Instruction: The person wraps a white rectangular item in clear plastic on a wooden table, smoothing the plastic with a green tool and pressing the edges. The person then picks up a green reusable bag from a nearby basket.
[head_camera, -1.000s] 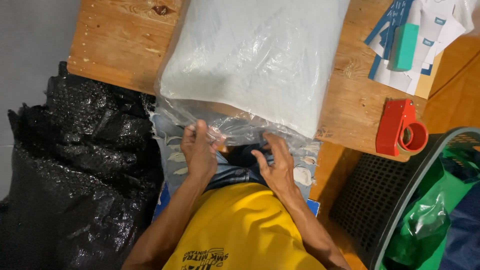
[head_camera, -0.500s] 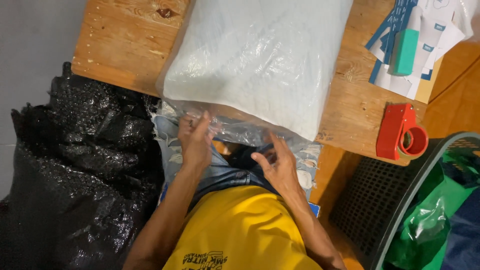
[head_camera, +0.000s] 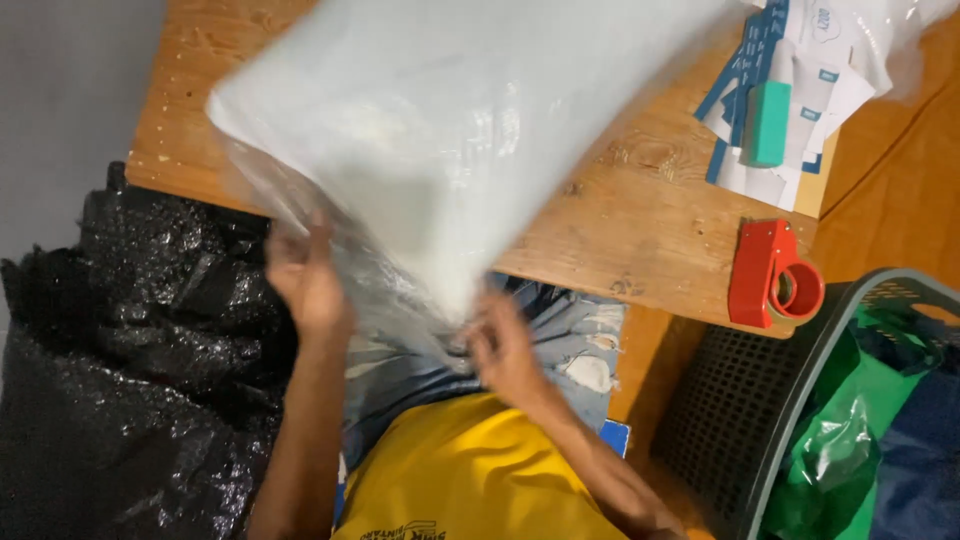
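— Two hands are working the big clear plastic bag with its pale filling; where is it sitting?

— It is lying tilted across the wooden table, its lower end hanging past the near edge, over the lap. The picture is blurring there.

— What is the left hand doing?

— It is closing around the bag's loose left side, fingers curled into the crinkled plastic just off the table edge.

— And the right hand?

— It is pinching the bag's low corner below the table edge, above the torn jeans. Both are gripping the same bag.

— How much open room is there?

— Bare wood is showing along the table's left strip and between the bag and the right edge. To the person's left, a heap of black plastic sacks is crowding right up to the table's side.

— What is sitting to the right?

— A red tape dispenser is resting at the table's near right corner, close to the edge. Farther back, white and blue paper labels are lying fanned out, with a small teal block on top of them. Below the corner a dark mesh basket is standing on the floor, holding green plastic packets.

— Anything else?

— A yellow shirt is filling the bottom middle.
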